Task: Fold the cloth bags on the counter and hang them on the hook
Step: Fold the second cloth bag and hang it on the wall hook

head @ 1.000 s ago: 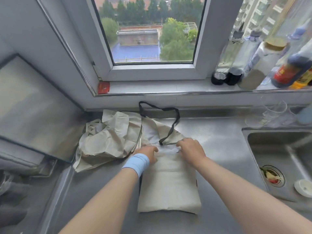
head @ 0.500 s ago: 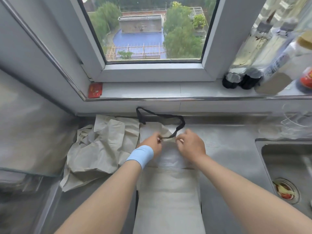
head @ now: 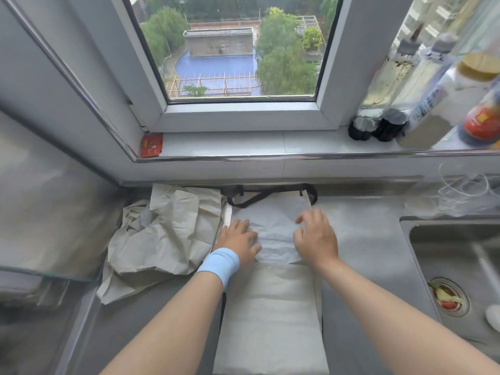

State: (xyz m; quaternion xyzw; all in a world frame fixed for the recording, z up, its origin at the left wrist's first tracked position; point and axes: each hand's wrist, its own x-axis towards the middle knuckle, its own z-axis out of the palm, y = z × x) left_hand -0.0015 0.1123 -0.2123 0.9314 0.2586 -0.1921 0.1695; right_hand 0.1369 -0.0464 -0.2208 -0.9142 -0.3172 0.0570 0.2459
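A pale cloth bag [head: 273,307] lies lengthwise on the steel counter [head: 362,255], its upper part spread toward the wall. Its black handles [head: 259,197] lie at the far end against the wall. My left hand [head: 238,239], with a blue wristband, presses flat on the bag's left side. Over the bag's right side hovers my right hand [head: 315,235], fingers loosely spread and partly blurred. A crumpled beige cloth bag [head: 165,236] sits in a heap to the left, touching the flat bag's edge. No hook is in view.
A sink [head: 454,266] with a drain strainer holding scraps is at the right. Bottles and jars [head: 422,104] stand on the window sill's right end. A red card [head: 151,144] lies at the sill's left end. A glass panel [head: 48,212] borders the counter on the left.
Both hands let go of the black handle strap and moved back toward me. The bag's upper part now lies spread flat to the wall, with the handles laid out at the far end.
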